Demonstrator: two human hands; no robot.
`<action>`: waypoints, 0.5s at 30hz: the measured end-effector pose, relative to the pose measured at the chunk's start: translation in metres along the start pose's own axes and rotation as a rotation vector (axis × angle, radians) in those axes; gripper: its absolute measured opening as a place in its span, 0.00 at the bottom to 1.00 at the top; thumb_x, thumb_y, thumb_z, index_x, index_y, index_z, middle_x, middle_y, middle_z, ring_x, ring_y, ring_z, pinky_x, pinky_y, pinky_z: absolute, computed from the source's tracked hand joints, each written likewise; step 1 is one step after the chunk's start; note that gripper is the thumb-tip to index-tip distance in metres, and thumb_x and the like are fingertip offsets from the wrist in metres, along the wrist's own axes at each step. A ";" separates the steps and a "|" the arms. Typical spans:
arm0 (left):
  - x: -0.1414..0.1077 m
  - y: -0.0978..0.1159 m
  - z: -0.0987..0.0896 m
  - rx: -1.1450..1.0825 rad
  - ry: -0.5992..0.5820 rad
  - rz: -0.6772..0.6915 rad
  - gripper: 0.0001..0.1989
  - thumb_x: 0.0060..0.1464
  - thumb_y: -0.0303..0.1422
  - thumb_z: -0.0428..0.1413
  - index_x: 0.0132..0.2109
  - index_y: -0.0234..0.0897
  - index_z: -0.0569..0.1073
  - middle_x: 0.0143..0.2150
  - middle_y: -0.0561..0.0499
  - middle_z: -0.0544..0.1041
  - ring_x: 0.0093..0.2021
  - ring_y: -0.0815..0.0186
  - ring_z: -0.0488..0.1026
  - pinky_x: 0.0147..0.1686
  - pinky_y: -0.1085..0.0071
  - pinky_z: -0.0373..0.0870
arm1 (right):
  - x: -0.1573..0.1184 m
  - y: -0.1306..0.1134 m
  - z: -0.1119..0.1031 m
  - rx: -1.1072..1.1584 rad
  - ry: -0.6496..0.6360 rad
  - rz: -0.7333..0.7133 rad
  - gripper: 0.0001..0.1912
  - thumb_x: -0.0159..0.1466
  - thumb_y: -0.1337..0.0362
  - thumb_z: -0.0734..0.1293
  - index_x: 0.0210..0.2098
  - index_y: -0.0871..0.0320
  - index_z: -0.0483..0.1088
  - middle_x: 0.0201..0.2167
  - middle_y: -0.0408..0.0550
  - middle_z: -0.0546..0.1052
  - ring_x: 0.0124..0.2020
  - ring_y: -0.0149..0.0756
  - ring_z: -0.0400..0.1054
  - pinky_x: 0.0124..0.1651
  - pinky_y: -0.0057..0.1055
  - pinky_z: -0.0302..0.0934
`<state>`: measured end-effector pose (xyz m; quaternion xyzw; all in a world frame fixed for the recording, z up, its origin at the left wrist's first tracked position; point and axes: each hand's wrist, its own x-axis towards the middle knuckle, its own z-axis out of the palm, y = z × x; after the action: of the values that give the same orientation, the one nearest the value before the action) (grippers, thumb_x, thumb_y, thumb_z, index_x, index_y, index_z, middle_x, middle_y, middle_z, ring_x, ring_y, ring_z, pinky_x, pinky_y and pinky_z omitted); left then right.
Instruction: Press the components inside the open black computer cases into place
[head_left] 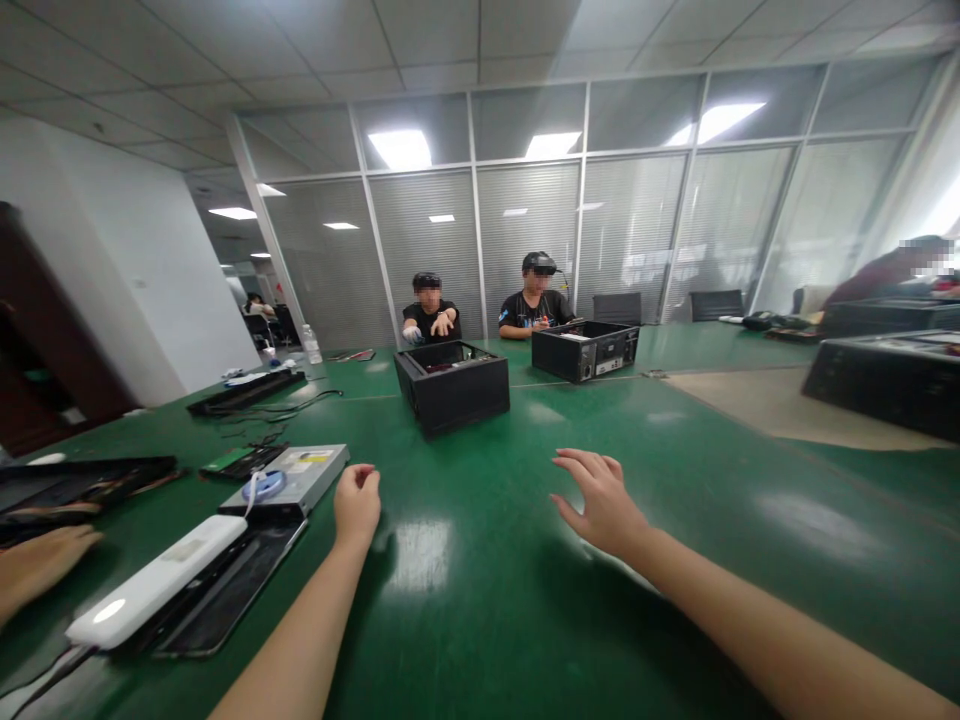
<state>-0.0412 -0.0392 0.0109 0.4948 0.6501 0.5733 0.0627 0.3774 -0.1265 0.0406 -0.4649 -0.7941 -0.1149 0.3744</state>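
My left hand (358,505) is just above the green table, its fingers curled together. Whatever may be inside them is hidden. Right beside it lies a silver optical drive (319,468) with a blue ring-shaped piece (265,486) on top. My right hand (600,500) hovers over the table with its fingers spread and nothing in them. Between and beyond my hands stands a black computer case (469,395), open at the top. It is out of touch of either hand.
A white power strip (161,580) and a dark panel (232,590) lie at left, near another person's hand (45,565). Circuit board (236,460) and cables sit behind. Two people are seated opposite, by a second case (585,350). Another case (885,380) stands at right.
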 end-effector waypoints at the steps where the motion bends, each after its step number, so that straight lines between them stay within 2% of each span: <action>1: 0.002 -0.004 0.000 -0.011 0.002 -0.032 0.11 0.51 0.39 0.53 0.40 0.39 0.72 0.37 0.49 0.75 0.40 0.59 0.73 0.44 0.63 0.68 | 0.008 -0.009 -0.002 0.004 -0.002 -0.031 0.25 0.62 0.60 0.65 0.58 0.56 0.65 0.58 0.58 0.70 0.58 0.50 0.63 0.59 0.48 0.51; 3: 0.005 -0.011 0.001 -0.027 -0.002 -0.077 0.12 0.51 0.39 0.53 0.39 0.38 0.72 0.36 0.50 0.75 0.40 0.59 0.73 0.44 0.63 0.68 | 0.034 -0.023 -0.001 0.017 -0.003 -0.086 0.28 0.62 0.58 0.66 0.60 0.58 0.62 0.60 0.59 0.68 0.60 0.49 0.61 0.60 0.47 0.52; 6: 0.007 -0.017 0.001 -0.051 -0.028 -0.092 0.13 0.51 0.40 0.53 0.40 0.38 0.72 0.37 0.49 0.76 0.40 0.59 0.73 0.43 0.64 0.68 | 0.087 -0.033 0.007 0.013 -0.022 -0.136 0.35 0.62 0.52 0.68 0.63 0.60 0.59 0.63 0.61 0.64 0.63 0.51 0.57 0.62 0.47 0.50; 9: 0.007 -0.019 -0.001 -0.073 -0.059 -0.082 0.14 0.53 0.42 0.53 0.42 0.38 0.72 0.38 0.49 0.76 0.41 0.59 0.73 0.41 0.65 0.68 | 0.131 -0.031 0.017 -0.004 -0.133 -0.194 0.39 0.56 0.42 0.71 0.58 0.59 0.65 0.57 0.61 0.70 0.59 0.54 0.61 0.62 0.50 0.48; 12: 0.009 -0.020 -0.002 -0.082 -0.060 -0.099 0.15 0.53 0.42 0.52 0.42 0.37 0.72 0.38 0.48 0.76 0.40 0.59 0.73 0.40 0.66 0.68 | 0.143 -0.029 0.016 -0.029 -0.179 -0.193 0.36 0.55 0.40 0.71 0.53 0.59 0.70 0.50 0.59 0.74 0.54 0.52 0.65 0.59 0.49 0.51; 15: 0.012 -0.020 0.001 -0.112 -0.064 -0.153 0.16 0.53 0.43 0.52 0.42 0.36 0.72 0.37 0.48 0.76 0.38 0.60 0.74 0.37 0.67 0.68 | 0.128 -0.037 0.001 -0.075 -0.154 -0.156 0.31 0.57 0.45 0.71 0.51 0.59 0.71 0.48 0.58 0.74 0.51 0.51 0.66 0.55 0.46 0.56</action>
<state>-0.0581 -0.0273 0.0005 0.4576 0.6506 0.5862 0.1544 0.3095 -0.0628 0.1360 -0.4226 -0.8494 -0.1375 0.2846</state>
